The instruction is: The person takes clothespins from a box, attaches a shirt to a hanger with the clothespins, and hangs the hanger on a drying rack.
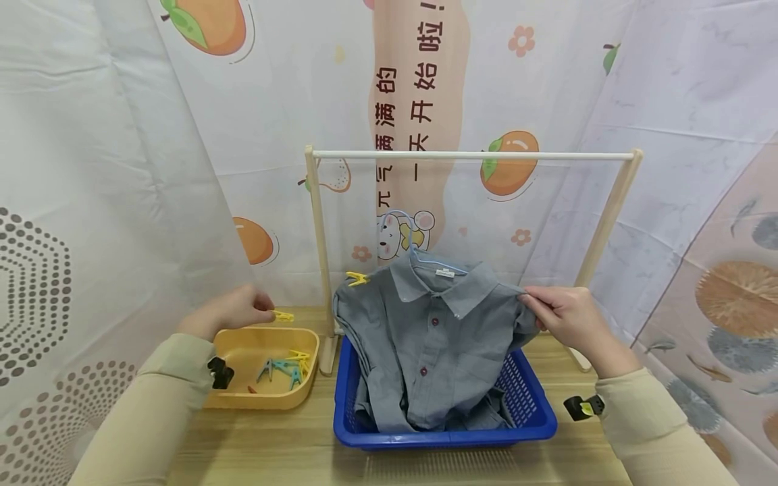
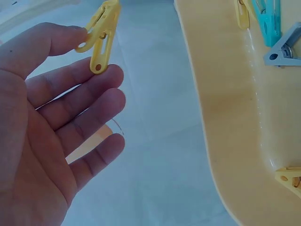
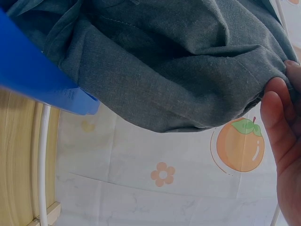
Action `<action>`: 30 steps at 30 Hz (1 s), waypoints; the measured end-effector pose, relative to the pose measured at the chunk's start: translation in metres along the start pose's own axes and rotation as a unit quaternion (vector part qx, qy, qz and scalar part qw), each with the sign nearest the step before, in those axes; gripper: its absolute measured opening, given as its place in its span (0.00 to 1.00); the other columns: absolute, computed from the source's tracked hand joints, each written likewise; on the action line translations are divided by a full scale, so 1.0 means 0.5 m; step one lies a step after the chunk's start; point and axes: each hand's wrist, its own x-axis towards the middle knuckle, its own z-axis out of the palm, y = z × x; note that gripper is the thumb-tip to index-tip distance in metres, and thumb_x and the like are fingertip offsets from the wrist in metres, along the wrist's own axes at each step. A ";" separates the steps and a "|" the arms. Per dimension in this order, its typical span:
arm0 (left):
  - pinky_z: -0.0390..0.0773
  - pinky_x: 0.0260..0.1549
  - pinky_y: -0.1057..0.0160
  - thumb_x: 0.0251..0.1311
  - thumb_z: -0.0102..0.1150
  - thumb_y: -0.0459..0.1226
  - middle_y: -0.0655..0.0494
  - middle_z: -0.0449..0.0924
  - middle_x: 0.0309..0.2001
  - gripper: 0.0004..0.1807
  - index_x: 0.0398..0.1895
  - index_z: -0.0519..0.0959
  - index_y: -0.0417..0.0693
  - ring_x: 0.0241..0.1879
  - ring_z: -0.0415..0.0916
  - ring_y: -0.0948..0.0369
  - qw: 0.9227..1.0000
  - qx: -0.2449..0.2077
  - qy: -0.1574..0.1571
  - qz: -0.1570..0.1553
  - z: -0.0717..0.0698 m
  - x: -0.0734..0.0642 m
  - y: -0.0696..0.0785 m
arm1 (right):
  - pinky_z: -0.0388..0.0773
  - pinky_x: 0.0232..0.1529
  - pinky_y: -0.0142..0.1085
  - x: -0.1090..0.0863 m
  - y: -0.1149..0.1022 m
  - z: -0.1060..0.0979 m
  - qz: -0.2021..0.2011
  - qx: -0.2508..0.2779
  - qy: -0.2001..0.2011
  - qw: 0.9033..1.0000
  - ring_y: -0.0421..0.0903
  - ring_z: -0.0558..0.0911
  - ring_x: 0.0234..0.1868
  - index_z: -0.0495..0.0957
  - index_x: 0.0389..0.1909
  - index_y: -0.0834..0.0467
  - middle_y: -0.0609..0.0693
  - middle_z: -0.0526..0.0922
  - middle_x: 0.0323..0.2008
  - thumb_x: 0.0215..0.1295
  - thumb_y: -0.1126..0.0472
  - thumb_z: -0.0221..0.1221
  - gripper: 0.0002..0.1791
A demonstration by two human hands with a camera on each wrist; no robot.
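Two hands each pinch something. The left hand (image 1: 234, 312) grips a yellow clothespin (image 1: 283, 316) between thumb and fingertips; the left wrist view shows it taken by its spread handle ends, which seems to leave the biting end clear. It is held just past the back edge of the orange tray (image 1: 261, 402). The right hand (image 1: 568, 314) pinches the grey shirt (image 1: 450, 351) at its right shoulder, thumb against fingers, presumably to keep the cloth stretched out and steady.

The shirt stands buttoned, front toward the wearer of the camera, its lower part bunched inside the blue basket (image 1: 450, 440) along the near rim, which probably helps prop it. On its left-hand shoulder sits another yellow clip (image 1: 357, 278), likely there to fix fabric to the pale blue hanger (image 1: 398, 214), whose hook rises from the collar, free of the white rail (image 1: 474, 156) above.

Loose pegs (image 1: 286, 365), yellow, teal and greyish, lie mostly toward the tray's right wall. Tray and basket share the wooden table (image 1: 304, 445), the tray near its back edge, apparently placed for easy reach by the left hand.
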 end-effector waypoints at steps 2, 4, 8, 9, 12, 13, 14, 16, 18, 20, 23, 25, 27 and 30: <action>0.82 0.42 0.48 0.67 0.63 0.38 0.50 0.86 0.43 0.13 0.47 0.86 0.37 0.42 0.82 0.53 1.000 -0.006 0.006 0.004 -0.001 -0.001 0.000 | 0.71 0.17 0.29 0.000 0.000 0.000 0.000 0.000 0.001 1.000 0.28 0.73 0.15 0.89 0.37 0.57 0.36 0.78 0.14 0.63 0.66 0.68 0.04; 0.82 0.43 0.48 0.67 0.63 0.38 0.50 0.86 0.43 0.14 0.48 0.86 0.37 0.43 0.82 0.53 1.000 -0.011 0.013 0.006 -0.001 -0.002 -0.002 | 0.71 0.17 0.29 0.001 0.000 0.000 -0.001 0.000 0.001 1.000 0.28 0.73 0.15 0.89 0.37 0.57 0.36 0.78 0.15 0.62 0.66 0.68 0.04; 0.82 0.45 0.47 0.68 0.63 0.39 0.51 0.86 0.44 0.15 0.49 0.85 0.37 0.44 0.83 0.52 0.999 -0.016 0.025 0.013 -0.004 -0.002 -0.001 | 0.71 0.17 0.29 0.001 0.000 -0.001 -0.001 0.002 0.000 1.000 0.28 0.73 0.15 0.89 0.37 0.57 0.36 0.78 0.15 0.62 0.67 0.68 0.04; 0.82 0.46 0.46 0.68 0.64 0.39 0.51 0.86 0.44 0.15 0.49 0.85 0.37 0.44 0.83 0.52 0.999 -0.017 0.029 0.016 -0.005 -0.003 0.000 | 0.72 0.17 0.29 0.002 -0.001 -0.001 -0.001 0.003 0.000 1.000 0.28 0.73 0.15 0.89 0.37 0.57 0.36 0.78 0.15 0.61 0.67 0.68 0.05; 0.82 0.46 0.46 0.68 0.64 0.40 0.51 0.86 0.43 0.15 0.49 0.85 0.37 0.45 0.83 0.52 0.999 -0.022 0.038 0.026 -0.008 -0.004 0.006 | 0.72 0.17 0.29 0.002 -0.001 -0.001 -0.002 0.007 0.001 1.000 0.29 0.74 0.15 0.89 0.37 0.58 0.36 0.78 0.15 0.60 0.68 0.69 0.06; 0.82 0.46 0.46 0.68 0.64 0.40 0.51 0.86 0.43 0.15 0.49 0.85 0.37 0.45 0.83 0.52 0.998 -0.022 0.042 0.029 -0.008 -0.004 0.008 | 0.72 0.17 0.28 0.001 -0.001 -0.001 -0.002 0.008 0.002 1.000 0.29 0.74 0.15 0.89 0.37 0.58 0.36 0.79 0.15 0.59 0.69 0.69 0.06; 0.82 0.46 0.46 0.68 0.64 0.40 0.51 0.86 0.43 0.15 0.50 0.85 0.37 0.44 0.83 0.52 0.998 -0.022 0.046 0.032 -0.009 -0.005 0.010 | 0.72 0.17 0.28 0.001 -0.001 -0.001 -0.002 0.010 0.002 1.000 0.29 0.74 0.15 0.89 0.37 0.58 0.36 0.79 0.15 0.59 0.69 0.69 0.07; 0.82 0.45 0.47 0.68 0.64 0.40 0.51 0.86 0.43 0.16 0.50 0.85 0.36 0.44 0.83 0.53 0.998 -0.016 0.056 0.036 -0.009 -0.006 0.014 | 0.72 0.17 0.28 0.001 -0.001 -0.001 -0.001 0.014 0.002 1.000 0.29 0.74 0.15 0.89 0.38 0.58 0.37 0.79 0.15 0.57 0.71 0.69 0.08; 0.83 0.43 0.49 0.68 0.64 0.40 0.52 0.86 0.42 0.16 0.51 0.85 0.36 0.42 0.83 0.54 0.997 -0.011 0.067 0.036 -0.008 -0.006 0.018 | 0.72 0.17 0.28 0.001 -0.001 -0.001 0.000 0.015 0.003 1.000 0.29 0.74 0.15 0.89 0.38 0.58 0.37 0.79 0.16 0.56 0.72 0.70 0.10; 0.83 0.41 0.51 0.68 0.65 0.39 0.54 0.86 0.41 0.17 0.52 0.84 0.36 0.40 0.82 0.57 0.996 -0.004 0.078 0.037 -0.008 -0.007 0.021 | 0.72 0.17 0.27 0.001 -0.001 -0.001 0.001 0.016 0.003 1.000 0.29 0.74 0.15 0.89 0.38 0.58 0.37 0.79 0.16 0.54 0.73 0.70 0.11; 0.82 0.39 0.54 0.67 0.65 0.39 0.57 0.85 0.38 0.16 0.53 0.85 0.38 0.38 0.81 0.60 0.995 0.003 0.091 0.039 -0.006 -0.008 0.025 | 0.72 0.17 0.27 -0.001 -0.002 0.000 0.001 0.015 0.004 1.000 0.29 0.74 0.15 0.89 0.37 0.58 0.37 0.79 0.15 0.52 0.73 0.71 0.12; 0.81 0.38 0.55 0.67 0.65 0.39 0.59 0.85 0.38 0.16 0.53 0.85 0.38 0.37 0.80 0.61 0.994 0.007 0.098 0.048 -0.006 -0.010 0.028 | 0.72 0.17 0.27 -0.001 -0.002 0.000 0.001 0.013 0.004 1.000 0.29 0.74 0.15 0.89 0.37 0.58 0.37 0.79 0.15 0.55 0.71 0.71 0.09; 0.81 0.37 0.55 0.67 0.65 0.39 0.60 0.84 0.37 0.16 0.52 0.85 0.39 0.36 0.79 0.62 0.993 0.008 0.106 0.055 -0.006 -0.011 0.029 | 0.72 0.17 0.28 -0.002 -0.001 0.000 0.002 0.012 0.004 1.000 0.29 0.74 0.15 0.89 0.36 0.58 0.36 0.79 0.15 0.59 0.68 0.70 0.06; 0.80 0.37 0.56 0.67 0.65 0.39 0.61 0.84 0.36 0.15 0.52 0.85 0.39 0.36 0.79 0.62 0.991 0.009 0.116 0.066 -0.005 -0.013 0.032 | 0.72 0.17 0.28 -0.002 0.000 0.000 0.000 0.009 0.005 1.000 0.29 0.74 0.15 0.89 0.36 0.58 0.36 0.78 0.15 0.63 0.65 0.68 0.03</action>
